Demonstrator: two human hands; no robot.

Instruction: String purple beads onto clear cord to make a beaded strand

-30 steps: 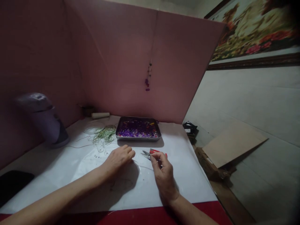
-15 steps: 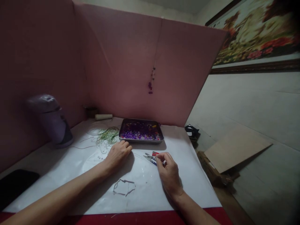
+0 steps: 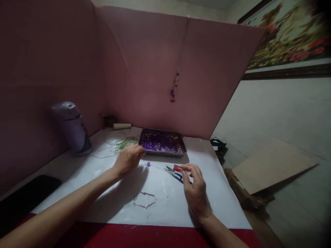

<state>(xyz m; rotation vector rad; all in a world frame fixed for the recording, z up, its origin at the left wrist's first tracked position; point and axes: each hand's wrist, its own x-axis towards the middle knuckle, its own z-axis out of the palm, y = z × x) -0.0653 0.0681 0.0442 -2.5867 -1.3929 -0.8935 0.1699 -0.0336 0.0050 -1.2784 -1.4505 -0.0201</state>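
The right hand [image 3: 195,181] has its thumb and forefinger brought together, pinching a thin string [image 3: 157,167], while the left hand [image 3: 129,157] has its fingers curled in and bunched, their tips too hidden to tell whether they grip anything. The string runs leftward from the right fingertips toward the space just below the left hand, and a purple bead [image 3: 148,164] sits on it between the two hands, much nearer the left one and a little to its right. Close by the right fingertips, on their left, lie scissors [image 3: 177,176] with dark blue handles and parted blades, and a red object [image 3: 177,168] just beyond them. Nearer the body, between the forearms, a loop of cord [image 3: 145,200] rests on the white cover [image 3: 219,210]. Just past the left fingertips stands a dark tray [image 3: 162,154] of mostly purple beads, with tangled green thread [image 3: 125,144] behind that hand. Farther left of it is a lilac bottle [image 3: 76,132]; well beyond both hands, a beaded strand [image 3: 176,81] hangs against a pink panel [image 3: 142,75].
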